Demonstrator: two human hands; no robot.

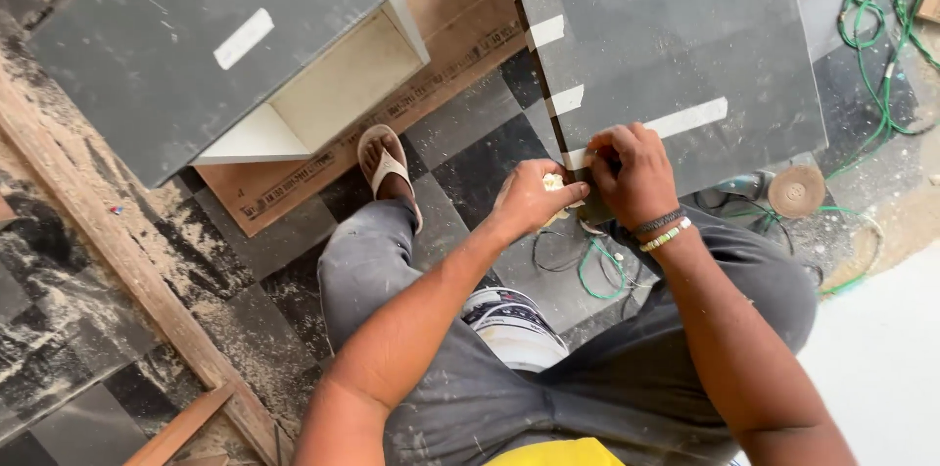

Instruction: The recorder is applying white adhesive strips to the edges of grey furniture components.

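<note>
Hands working at a grey panel's taped corner

The grey panel [676, 45] is lying over the knees, its taped edge running away from the person; the right hand [634, 172] is pinching the tape strip [576, 159], the left hand [529, 197] closing beside it.

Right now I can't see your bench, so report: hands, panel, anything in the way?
Both hands at the grey panel corner. Right hand pinching tape strip; left hand gripping crumpled tape. Green cable on floor underneath.
</note>
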